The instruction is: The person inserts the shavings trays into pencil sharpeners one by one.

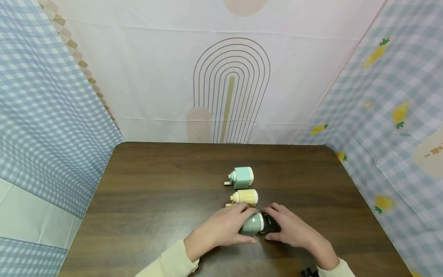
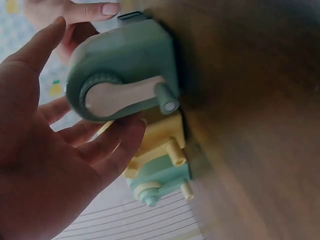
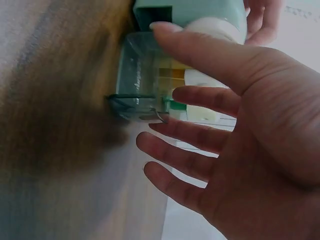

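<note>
A dark green hand-crank pencil sharpener (image 1: pixel 252 224) lies on the table with its crank (image 2: pixel 125 96) to the left. My left hand (image 1: pixel 230 225) holds its body, fingers along the far side and thumb on the near side. At its other end, a clear plastic shavings drawer (image 3: pixel 142 75) sits outside the dark slot (image 3: pixel 154 16). My right hand (image 1: pixel 288 227) surrounds this drawer loosely, its fingers (image 3: pixel 175 152) fairly straight and spread, the thumb by the slot. Behind stands a yellow pencil sharpener (image 1: pixel 248 197), partly covered by my left hand.
A mint pencil sharpener (image 1: pixel 243 177) stands farthest back in the row, its crank also to the left. The brown wooden table (image 1: pixel 155 181) ends at a white patterned cloth (image 1: pixel 155 84). Blue checked cloths (image 1: pixel 52 100) hang at both sides.
</note>
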Available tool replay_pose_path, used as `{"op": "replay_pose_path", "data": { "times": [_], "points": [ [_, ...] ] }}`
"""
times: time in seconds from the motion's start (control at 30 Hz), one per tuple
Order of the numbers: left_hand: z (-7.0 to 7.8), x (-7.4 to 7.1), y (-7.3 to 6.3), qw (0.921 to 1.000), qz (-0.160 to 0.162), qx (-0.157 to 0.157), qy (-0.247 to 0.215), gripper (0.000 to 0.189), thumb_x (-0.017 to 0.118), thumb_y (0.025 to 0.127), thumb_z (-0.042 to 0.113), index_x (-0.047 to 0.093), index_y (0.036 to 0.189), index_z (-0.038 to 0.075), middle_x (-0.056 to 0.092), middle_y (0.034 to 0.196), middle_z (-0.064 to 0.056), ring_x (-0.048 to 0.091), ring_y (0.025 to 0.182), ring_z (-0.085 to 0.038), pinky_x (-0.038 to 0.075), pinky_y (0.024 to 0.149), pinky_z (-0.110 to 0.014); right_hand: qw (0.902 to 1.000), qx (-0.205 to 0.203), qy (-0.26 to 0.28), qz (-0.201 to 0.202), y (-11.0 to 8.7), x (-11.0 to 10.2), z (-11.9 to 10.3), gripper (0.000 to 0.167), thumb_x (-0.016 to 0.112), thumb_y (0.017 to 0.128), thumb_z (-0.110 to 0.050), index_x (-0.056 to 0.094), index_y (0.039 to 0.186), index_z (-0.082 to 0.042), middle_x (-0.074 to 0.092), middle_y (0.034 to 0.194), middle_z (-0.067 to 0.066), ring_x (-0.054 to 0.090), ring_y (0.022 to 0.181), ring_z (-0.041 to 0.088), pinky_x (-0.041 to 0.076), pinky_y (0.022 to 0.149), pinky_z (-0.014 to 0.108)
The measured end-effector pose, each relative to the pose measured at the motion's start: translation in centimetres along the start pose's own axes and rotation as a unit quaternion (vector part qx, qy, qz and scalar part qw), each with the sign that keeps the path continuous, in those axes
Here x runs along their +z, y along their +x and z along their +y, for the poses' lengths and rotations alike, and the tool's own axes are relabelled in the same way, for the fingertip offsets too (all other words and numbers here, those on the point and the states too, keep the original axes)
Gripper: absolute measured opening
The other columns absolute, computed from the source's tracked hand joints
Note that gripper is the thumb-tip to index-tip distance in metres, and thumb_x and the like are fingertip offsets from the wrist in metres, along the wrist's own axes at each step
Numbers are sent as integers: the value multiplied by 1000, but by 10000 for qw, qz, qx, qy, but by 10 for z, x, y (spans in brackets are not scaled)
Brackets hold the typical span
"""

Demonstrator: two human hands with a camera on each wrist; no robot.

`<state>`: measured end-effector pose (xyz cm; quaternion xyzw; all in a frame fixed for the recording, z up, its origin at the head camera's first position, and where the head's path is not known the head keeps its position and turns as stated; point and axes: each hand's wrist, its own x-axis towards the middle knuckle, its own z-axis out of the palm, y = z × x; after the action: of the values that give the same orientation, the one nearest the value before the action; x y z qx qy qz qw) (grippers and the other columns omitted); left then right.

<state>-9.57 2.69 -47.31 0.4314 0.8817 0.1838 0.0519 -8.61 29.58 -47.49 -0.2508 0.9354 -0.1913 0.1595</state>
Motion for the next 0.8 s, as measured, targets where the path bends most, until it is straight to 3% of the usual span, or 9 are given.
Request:
{"op": "replay_pose_path", "data": {
  "times": [0.23,0.43,0.8],
  "points": [
    [1,15,5,9995,-129,-199,-217,84,81,90,57,47,157,21,62,125,-1,65,102,-12,57,82,-30,9998,107,-85,116,-3,5,3,62,91,86,-25,63,140,-8,60,129,5,61,118,29,55,93,53],
    [0,23,8,9995,-58,-291,-114,80,86,90,45,48,156,22,64,122,-3,68,97,-14,57,75,-30,9995,11,-174,249,-3,5,6,53,90,86,-22,67,132,-11,60,121,0,62,110,22,56,88,47],
    [-6,28,10,9995,250,-59,185,76,87,88,47,53,151,22,65,117,1,67,91,-11,56,73,-29,9996,-111,-13,260,1,8,6,50,91,84,-28,67,126,-15,61,114,-7,64,100,15,57,83,39]
  ]
}}
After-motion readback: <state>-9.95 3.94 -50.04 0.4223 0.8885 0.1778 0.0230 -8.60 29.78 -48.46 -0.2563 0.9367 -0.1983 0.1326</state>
